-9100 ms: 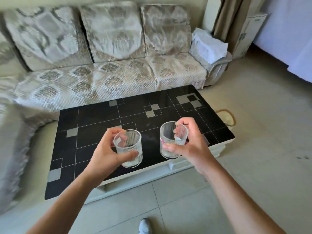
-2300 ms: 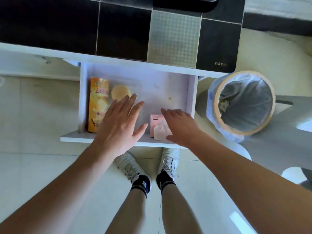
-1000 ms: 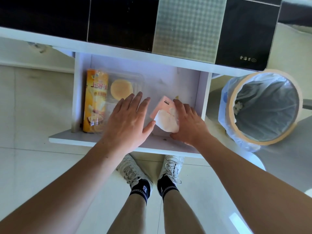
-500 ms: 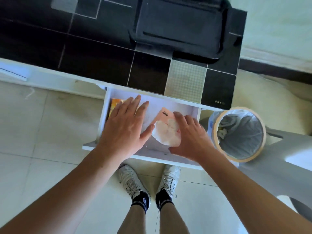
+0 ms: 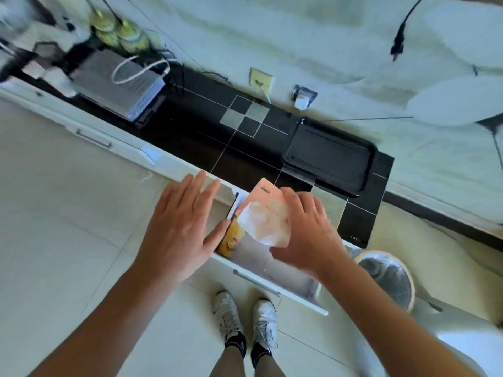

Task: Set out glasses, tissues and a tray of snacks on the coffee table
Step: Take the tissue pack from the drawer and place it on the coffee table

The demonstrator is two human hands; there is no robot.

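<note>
Tissue pack lifted over the open drawer

The right hand (image 5: 307, 232) is clamped on the pink tissue pack (image 5: 265, 213) above the drawer (image 5: 272, 268); the left hand (image 5: 181, 229) hovers flat, fingers apart. A black tray (image 5: 330, 157) sits on the desk (image 5: 206, 140).

arms: bare to the frame edge, no sleeves | hands: left hand (image 5: 181, 229), right hand (image 5: 307, 233), no rings or watch | feet: white lace-up sneakers (image 5: 246, 315), black ankle socks (image 5: 248, 344) | legs: bare
</note>
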